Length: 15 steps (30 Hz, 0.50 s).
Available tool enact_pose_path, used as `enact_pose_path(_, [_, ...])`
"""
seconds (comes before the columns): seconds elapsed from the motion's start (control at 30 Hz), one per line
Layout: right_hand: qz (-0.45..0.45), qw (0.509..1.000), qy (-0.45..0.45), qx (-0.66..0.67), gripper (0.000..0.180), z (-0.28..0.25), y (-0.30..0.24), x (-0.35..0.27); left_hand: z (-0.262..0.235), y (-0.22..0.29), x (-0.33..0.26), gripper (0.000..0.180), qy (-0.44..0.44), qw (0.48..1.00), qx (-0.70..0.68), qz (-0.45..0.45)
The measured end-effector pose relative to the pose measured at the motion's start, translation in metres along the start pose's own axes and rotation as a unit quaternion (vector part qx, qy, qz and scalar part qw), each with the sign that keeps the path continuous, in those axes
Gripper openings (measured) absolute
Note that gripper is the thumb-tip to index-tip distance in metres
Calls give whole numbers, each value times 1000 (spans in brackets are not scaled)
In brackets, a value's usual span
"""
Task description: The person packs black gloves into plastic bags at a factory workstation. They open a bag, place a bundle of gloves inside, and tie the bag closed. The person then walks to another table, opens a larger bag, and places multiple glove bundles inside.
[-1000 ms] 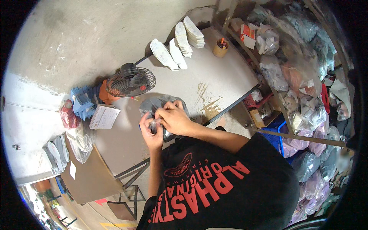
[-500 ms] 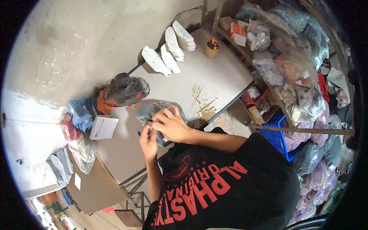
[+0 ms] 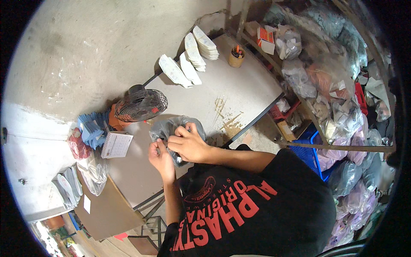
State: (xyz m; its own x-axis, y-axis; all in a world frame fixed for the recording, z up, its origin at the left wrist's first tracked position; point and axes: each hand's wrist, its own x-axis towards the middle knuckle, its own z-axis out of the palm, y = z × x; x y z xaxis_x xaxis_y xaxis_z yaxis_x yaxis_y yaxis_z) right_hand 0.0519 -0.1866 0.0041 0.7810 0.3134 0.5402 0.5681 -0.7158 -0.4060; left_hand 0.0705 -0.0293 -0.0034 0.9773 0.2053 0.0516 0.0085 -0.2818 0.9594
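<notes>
A grey, see-through plastic bag (image 3: 165, 125) rests at the near edge of the table, close to my body. Dark contents show faintly through it, but I cannot make out what they are. My right hand (image 3: 188, 144) lies over the bag with its fingers bent and closed on the plastic. Just left of it, my left hand (image 3: 162, 158) pinches at the bag's left side, thumb raised against the fingers. The two hands are close together, with a small gap between their fingertips.
Beyond the bag stands a black fan (image 3: 142, 105). A desk calendar (image 3: 117, 144) and blue bundles (image 3: 93, 129) are to its left. White stacks (image 3: 198, 51) and a pen cup (image 3: 236, 57) sit at the table's (image 3: 257, 79) far side. Shelves of bagged goods (image 3: 299, 79) rise at right.
My left hand has drawn away from my right hand, a little to the left. My right hand has moved slightly lower on the bag.
</notes>
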Motion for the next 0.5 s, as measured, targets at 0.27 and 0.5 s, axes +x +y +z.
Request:
enact_pose_path(0.27, [1,999,-28,16,26,-7,7,-18,4,-17,13,17,5,994,95,-48])
enact_pose_path(0.5, [22,997,-22,64,12,-19,5,-21,0,5,8,14,52,978,198,41])
